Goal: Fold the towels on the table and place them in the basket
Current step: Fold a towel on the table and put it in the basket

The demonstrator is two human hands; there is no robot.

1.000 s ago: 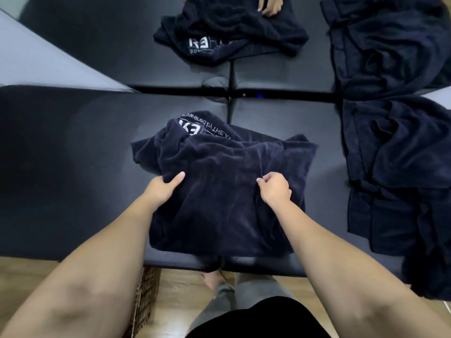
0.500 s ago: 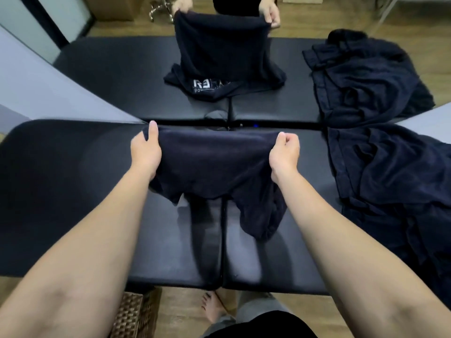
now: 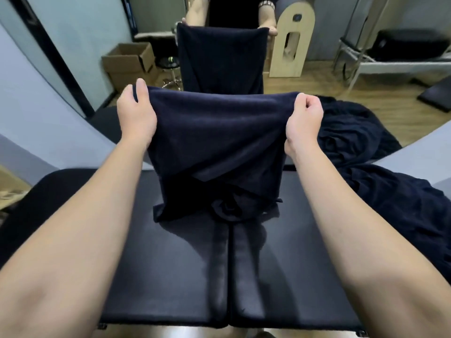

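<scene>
Both bare forearms run up from 7 and 5 o'clock, extended forward and raised. Left hand (image 3: 136,118) at 10 o'clock: thumb straight up, fingers wrapped behind the towel (image 3: 217,142) top corner. Right hand (image 3: 303,120) at 2 o'clock: fingers curled, pinching the other top corner. Hands level, well apart, cloth stretched between them.

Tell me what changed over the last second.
Both hands, left hand and right hand, lifted the dark towel off the table by its top edge; it now hangs, lower end bunched on the surface. The towel pile at right stayed.
</scene>
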